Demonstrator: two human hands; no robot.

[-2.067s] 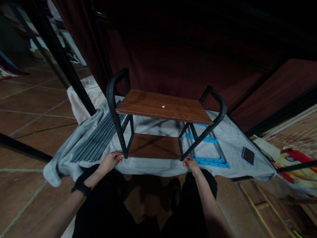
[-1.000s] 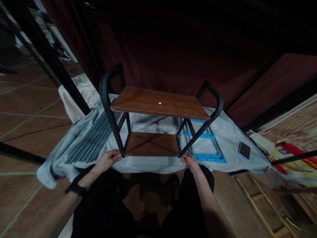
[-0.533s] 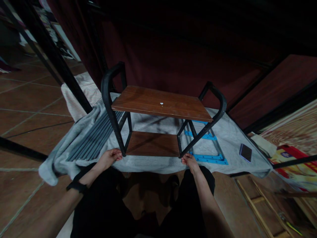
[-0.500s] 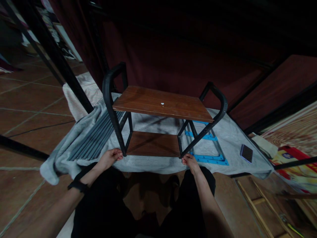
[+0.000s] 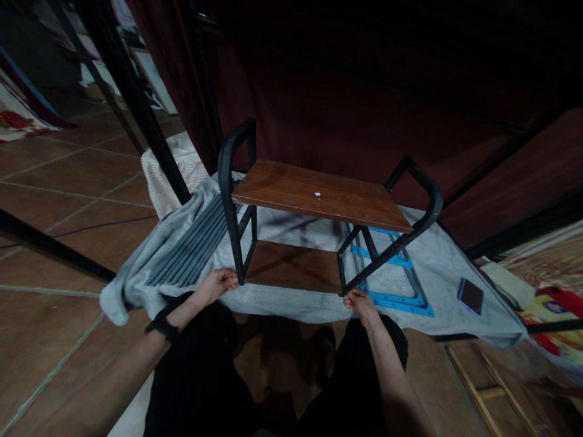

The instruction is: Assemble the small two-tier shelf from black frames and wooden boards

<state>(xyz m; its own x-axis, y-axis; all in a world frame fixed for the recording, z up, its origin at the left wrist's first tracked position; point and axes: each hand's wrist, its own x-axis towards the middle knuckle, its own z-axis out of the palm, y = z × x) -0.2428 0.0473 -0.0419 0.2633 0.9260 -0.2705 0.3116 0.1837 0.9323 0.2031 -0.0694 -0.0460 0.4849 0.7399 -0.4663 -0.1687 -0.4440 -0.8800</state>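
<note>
A small two-tier shelf [image 5: 314, 191] with wood-grain boards and a black tube frame stands upright on a grey cloth [image 5: 282, 300] in front of me. My left hand [image 5: 218, 285] is at the frame's front left bottom corner, thumb and fingers pinched together there. At the front right bottom corner, my right hand [image 5: 361, 302] has its fingers curled against the frame. A bundle of grey tubes [image 5: 194, 246] lies beside the shelf on the left. Blue-and-grey frame pieces [image 5: 401, 300] lie flat at its right, partly hidden behind the shelf.
A phone [image 5: 470, 296] lies on the cloth at the right. Black metal posts [image 5: 132, 97] rise at the left, and a dark red curtain [image 5: 319, 115] hangs behind. On the floor at lower right is a wooden ladder-like frame [image 5: 492, 391], near a red-and-yellow package [image 5: 553, 321].
The view has turned slightly left, so the whole scene sits further right in the picture. Both hands stay at the shelf's bottom corners, and the shelf holds its place on the cloth.
</note>
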